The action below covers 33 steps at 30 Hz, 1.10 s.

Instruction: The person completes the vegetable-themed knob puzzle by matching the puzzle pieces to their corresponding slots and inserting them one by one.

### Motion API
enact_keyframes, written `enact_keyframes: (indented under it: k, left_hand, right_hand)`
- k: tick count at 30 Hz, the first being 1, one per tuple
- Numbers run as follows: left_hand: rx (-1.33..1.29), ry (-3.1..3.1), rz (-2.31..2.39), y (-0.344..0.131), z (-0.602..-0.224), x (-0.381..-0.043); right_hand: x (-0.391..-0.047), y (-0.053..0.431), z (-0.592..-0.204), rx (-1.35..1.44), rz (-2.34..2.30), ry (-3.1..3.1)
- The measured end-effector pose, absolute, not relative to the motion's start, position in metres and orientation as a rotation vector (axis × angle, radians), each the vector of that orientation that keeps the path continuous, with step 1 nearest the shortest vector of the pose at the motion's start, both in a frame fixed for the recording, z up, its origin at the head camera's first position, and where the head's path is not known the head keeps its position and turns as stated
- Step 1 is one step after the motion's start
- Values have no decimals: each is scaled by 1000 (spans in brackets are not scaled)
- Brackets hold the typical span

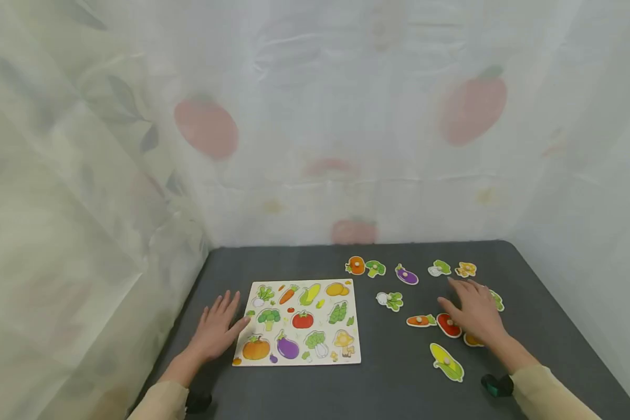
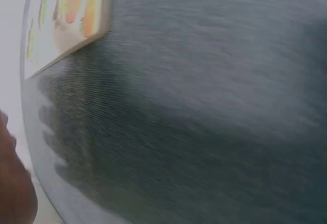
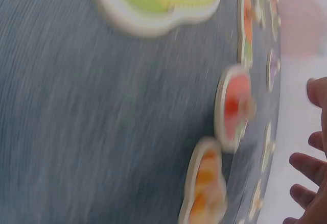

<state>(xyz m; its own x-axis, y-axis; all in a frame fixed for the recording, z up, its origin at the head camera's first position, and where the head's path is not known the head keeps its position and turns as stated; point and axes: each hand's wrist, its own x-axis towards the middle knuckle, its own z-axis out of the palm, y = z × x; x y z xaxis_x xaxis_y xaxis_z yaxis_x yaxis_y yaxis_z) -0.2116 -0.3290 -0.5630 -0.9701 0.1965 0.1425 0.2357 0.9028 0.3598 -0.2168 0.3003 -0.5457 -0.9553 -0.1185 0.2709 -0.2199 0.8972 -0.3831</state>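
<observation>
My left hand is spread beside the left edge of a white vegetable puzzle board, its thumb overlapping that edge in the head view. Over the loose pieces on the right hovers my right hand, fingers apart and nothing between them. Closest to it are a tomato piece, a partly covered orange piece and a green piece half hidden behind the hand. In the right wrist view, small knobs stand up from the tomato piece and its neighbours.
Carrot, corn and white radish pieces lie between board and right hand. Pumpkin, broccoli, eggplant, cabbage and mushroom pieces line the back of the dark table. Printed curtains enclose it.
</observation>
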Motion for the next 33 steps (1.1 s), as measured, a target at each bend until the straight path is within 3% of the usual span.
enact_keyframes:
  k: [8,18,33]
  left_hand:
    - [-411,-3092,-698,-339,-578,-183]
    - [-383,-3172,-590,-337,-589,-176]
    - [-412,-3108,-609,-337,-589,-177]
  right_hand:
    - [-227,251,-546,352,679,-2813]
    - [-243,201,-551,302,685,-2904]
    - [-258,184,-560,139,693,-2861]
